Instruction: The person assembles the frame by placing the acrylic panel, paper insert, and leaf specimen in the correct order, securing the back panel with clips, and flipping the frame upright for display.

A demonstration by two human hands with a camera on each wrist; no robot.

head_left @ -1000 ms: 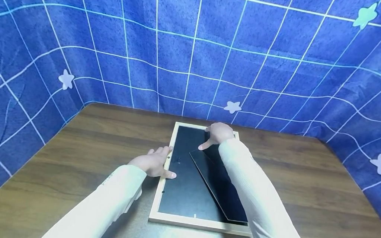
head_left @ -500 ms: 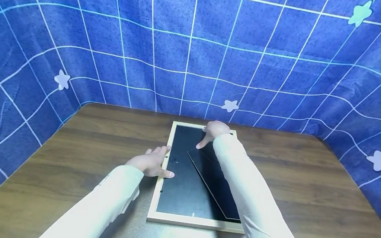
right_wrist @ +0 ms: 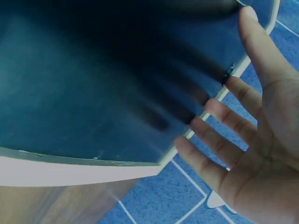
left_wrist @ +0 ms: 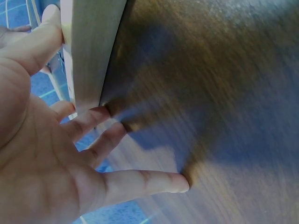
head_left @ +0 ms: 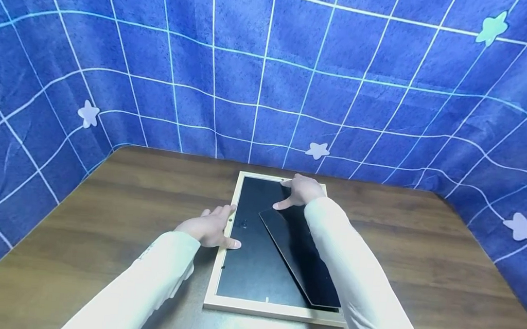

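A picture frame with a pale wooden rim (head_left: 212, 289) lies face down on the table, its black backing board (head_left: 255, 267) up. A black easel stand (head_left: 303, 255) sits slantwise on the backing. My left hand (head_left: 209, 228) rests at the frame's left side, thumb over the rim onto the board. In the left wrist view its fingers spread along the outer side, the lowest fingertip on the table. My right hand (head_left: 302, 191) lies at the far end, thumb by the stand's top. In the right wrist view its extended fingertips touch the rim near a small dark metal tab (right_wrist: 229, 72).
The brown wood-grain table (head_left: 140, 191) surrounds the frame. A blue curtain (head_left: 234, 69) with white grid lines and pale stars hangs behind and at both sides. Small tabs, one pale (head_left: 267, 299) and one dark (head_left: 223, 268), show at the backing's near and left edges.
My right hand has turned slightly at the far rim, and its index finger now stretches left along it. The left hand holds its place. The head view has shifted a little.
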